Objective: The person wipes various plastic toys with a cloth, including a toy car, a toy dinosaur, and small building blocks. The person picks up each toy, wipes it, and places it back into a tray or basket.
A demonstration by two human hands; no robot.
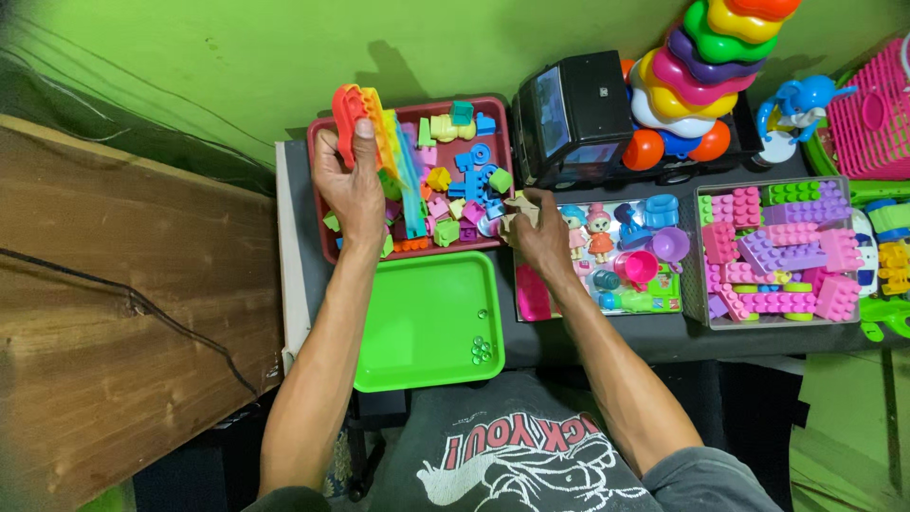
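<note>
My left hand (349, 185) grips a rainbow-coloured bubble pop toy (384, 152) and holds it tilted on edge above the red tray (319, 204) of small plastic toy pieces. My right hand (540, 237) rests at the right edge of that tray, its fingers closed on a small beige piece (517, 204), next to a packaged doll play set (621, 256). In front of the red tray lies a green tray (417, 322) with a few small green beads (482, 349) near its right side.
A clear bin of pink and purple building blocks (773, 251) stands at right. Behind are a black toy truck (578, 118), a stack of coloured rings (701, 66), a blue toy figure (796, 104) and a pink basket (872, 114). A wooden board (104, 313) lies at left.
</note>
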